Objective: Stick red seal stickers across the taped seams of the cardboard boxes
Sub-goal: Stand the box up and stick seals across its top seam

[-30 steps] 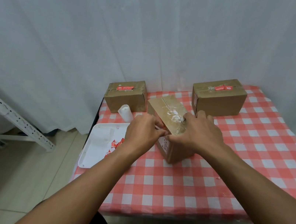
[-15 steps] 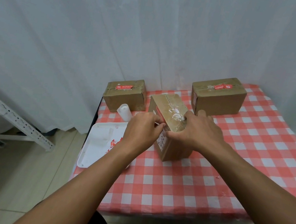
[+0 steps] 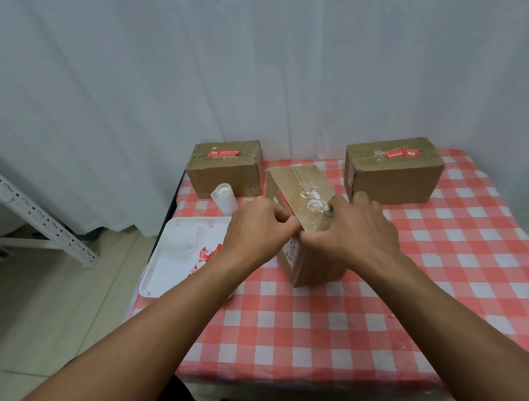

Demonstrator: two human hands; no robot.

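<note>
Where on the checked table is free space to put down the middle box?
Free: the wide tablecloth patch right of the middle box, in front of the right box, and the near strip. Crowded: the left side, with the left box, white bottle, tray and both hands.

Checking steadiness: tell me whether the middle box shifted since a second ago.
Yes. The middle box turned slightly, near corner swinging left toward the white tray.

Soft, even light fills the room, bright on the white curtain (image 3: 280, 47) behind. Shadows are faint. No strong glare. The picture bends at its edges, and the rack (image 3: 12, 205) looks a little blurry
</note>
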